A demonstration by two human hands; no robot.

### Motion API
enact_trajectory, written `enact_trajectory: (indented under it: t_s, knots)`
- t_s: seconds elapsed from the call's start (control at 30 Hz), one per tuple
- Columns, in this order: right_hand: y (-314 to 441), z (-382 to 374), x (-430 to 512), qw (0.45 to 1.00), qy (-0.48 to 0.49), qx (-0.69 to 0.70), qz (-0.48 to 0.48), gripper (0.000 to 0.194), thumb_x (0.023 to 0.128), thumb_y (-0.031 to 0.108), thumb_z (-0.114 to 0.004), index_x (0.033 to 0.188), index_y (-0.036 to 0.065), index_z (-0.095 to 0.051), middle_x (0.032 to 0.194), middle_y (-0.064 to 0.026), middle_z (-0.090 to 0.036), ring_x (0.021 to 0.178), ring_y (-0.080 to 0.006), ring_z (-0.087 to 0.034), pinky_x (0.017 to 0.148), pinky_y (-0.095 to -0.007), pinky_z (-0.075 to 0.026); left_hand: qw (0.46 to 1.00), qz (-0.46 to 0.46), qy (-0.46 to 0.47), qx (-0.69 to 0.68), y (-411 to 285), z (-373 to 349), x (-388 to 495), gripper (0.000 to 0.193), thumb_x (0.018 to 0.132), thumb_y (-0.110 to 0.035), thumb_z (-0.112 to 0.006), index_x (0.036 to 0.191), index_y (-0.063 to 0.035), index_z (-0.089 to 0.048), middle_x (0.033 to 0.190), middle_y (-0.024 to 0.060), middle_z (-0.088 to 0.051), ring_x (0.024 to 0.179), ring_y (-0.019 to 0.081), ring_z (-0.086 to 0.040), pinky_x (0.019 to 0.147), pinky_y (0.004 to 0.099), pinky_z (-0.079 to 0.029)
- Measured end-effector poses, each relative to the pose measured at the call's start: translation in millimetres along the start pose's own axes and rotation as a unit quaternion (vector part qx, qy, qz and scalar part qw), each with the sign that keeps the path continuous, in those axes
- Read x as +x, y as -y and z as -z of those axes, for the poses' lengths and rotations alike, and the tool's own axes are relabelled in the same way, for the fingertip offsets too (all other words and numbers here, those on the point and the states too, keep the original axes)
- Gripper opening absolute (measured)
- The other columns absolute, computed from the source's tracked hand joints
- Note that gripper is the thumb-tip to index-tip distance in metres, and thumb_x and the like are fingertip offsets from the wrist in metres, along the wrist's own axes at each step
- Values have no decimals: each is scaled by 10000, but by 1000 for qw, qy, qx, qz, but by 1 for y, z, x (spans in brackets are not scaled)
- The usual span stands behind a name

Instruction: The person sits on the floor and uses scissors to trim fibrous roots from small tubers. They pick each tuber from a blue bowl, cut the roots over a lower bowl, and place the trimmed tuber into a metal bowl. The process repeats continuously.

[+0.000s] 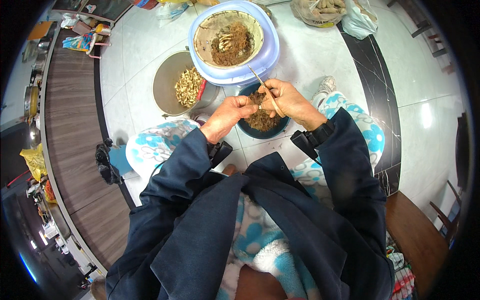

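Observation:
My right hand (290,103) is closed around a pair of scissors (270,92), whose narrow blades point up and left. My left hand (232,112) pinches a small pale piece (259,107) between thumb and fingertips, close to the right fingers. Both hands are above a dark teal basin (258,135) that holds brown fibrous roots (262,122). Left of it, a metal pot (165,80) contains many short pale cut pieces (187,84) and a red-handled tool (201,89). Beyond the hands, a cream bowl (204,33) with roots and pale stems (225,42) rests on a lavender plastic tub (272,48).
Plastic bags of produce (318,13) stand on the tiled floor at the upper right. Wood-fronted cabinets (71,112) run along the left. A wooden bench or seat (416,236) is at the lower right. My knees flank the work area.

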State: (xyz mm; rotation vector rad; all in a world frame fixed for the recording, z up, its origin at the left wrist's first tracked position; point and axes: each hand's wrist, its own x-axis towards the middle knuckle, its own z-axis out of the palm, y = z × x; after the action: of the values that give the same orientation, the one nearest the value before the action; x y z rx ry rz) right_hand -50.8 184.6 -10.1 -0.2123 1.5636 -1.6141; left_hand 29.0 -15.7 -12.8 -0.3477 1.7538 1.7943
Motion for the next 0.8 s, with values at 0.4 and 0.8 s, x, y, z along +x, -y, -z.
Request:
enact_trajectory:
  t_s: [0.4,0.8]
  knots:
    - [16,8,-19,990,16,-79,-112,324,826,291,-723,787,-26,-668,538,-46,-558,368,-108,-460,359,-246,-337,960,-22,-171,-221,26,10,7,133,952,-195,-627,965,-68,-661,989,17,-660,963,123,-576,902,343,-433]
    - [8,7,-13,980,25,-163,-115,333,871,315,-726,777,5,-650,546,-8,-509,400,-61,-420,358,-228,-306,974,-15,-145,-175,29,5,13,124,930,-181,-652,923,-60,-675,956,27,-672,927,113,-581,870,320,-438]
